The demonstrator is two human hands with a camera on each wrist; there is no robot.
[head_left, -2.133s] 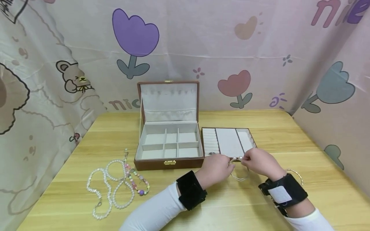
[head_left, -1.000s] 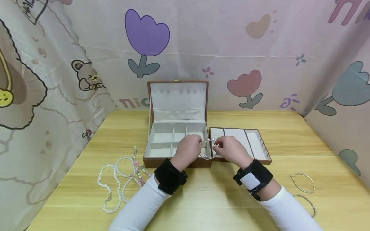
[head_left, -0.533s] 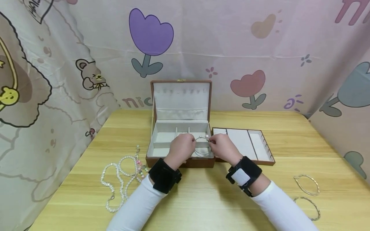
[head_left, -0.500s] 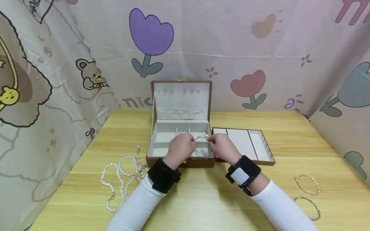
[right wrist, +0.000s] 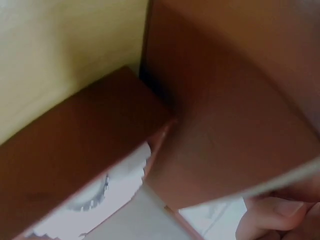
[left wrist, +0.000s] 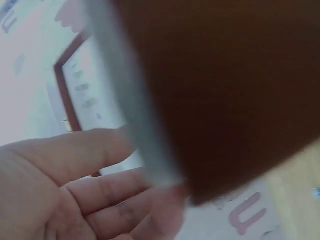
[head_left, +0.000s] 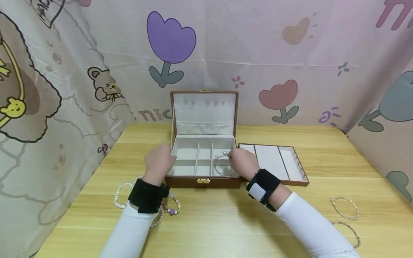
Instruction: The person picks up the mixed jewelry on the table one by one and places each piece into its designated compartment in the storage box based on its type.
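A brown jewellery box [head_left: 203, 182] stands open at the table's middle, its grey compartments showing. My right hand [head_left: 238, 160] pinches a silver bangle [head_left: 217, 171] with pearl ends, which lies in the box's front right compartment. My left hand [head_left: 160, 159] holds nothing and hovers by the box's left wall, fingers relaxed. The left wrist view shows those fingers [left wrist: 100, 200] close against the brown box wall [left wrist: 225, 90]. In the right wrist view the box [right wrist: 225, 100] is very close and blurred, with one fingertip [right wrist: 280, 215] below it.
The box's lift-out tray [head_left: 292, 175] lies right of the box. Clear bead necklaces [head_left: 120, 193] and a coloured bead chain [head_left: 172, 209] lie front left, partly under my left wrist. Two thin bangles [head_left: 344, 208] lie front right. Printed cloth walls surround the table.
My left hand has let go of the bangle and moved left, outside the box's left wall. My right hand still holds the bangle, now lower in the front right compartment.
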